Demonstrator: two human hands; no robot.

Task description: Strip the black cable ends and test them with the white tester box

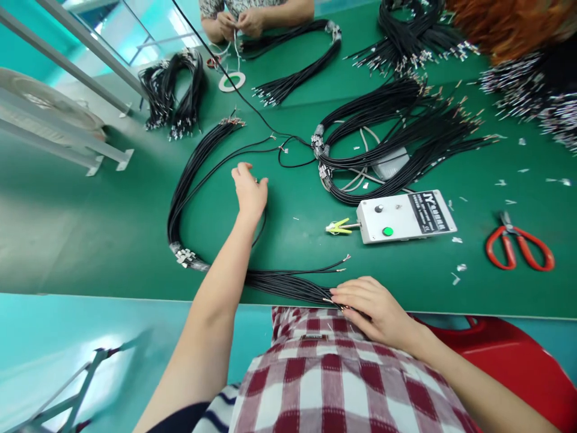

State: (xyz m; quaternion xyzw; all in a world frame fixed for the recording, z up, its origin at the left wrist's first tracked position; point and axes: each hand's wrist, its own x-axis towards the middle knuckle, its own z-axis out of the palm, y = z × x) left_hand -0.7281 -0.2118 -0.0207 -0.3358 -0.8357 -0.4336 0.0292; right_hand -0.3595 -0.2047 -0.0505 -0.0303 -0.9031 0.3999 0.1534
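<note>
A bundle of black cables [288, 285] curves along the left of the table and back along its near edge, its stripped ends at the right. My right hand [376, 310] is closed over those ends, with fingers on top and thumb on the near side. My left hand [251, 189] is above the table inside the curve, thumb and forefinger apart. A thin black cable shows just below it; whether the two touch, I cannot tell. Two cable ends with bare wire stick out above the bundle near my right hand. White ties [185, 257] wrap the bundle at its bend.
A white control box [392, 218] with yellow clip jaws [339, 227] lies ahead. Red-handled pliers [518, 243] rest at the right. More cable bundles [378, 114] lie behind, and another person's hands [238, 24] hold a white strand. A red chair [505, 361] stands below the edge.
</note>
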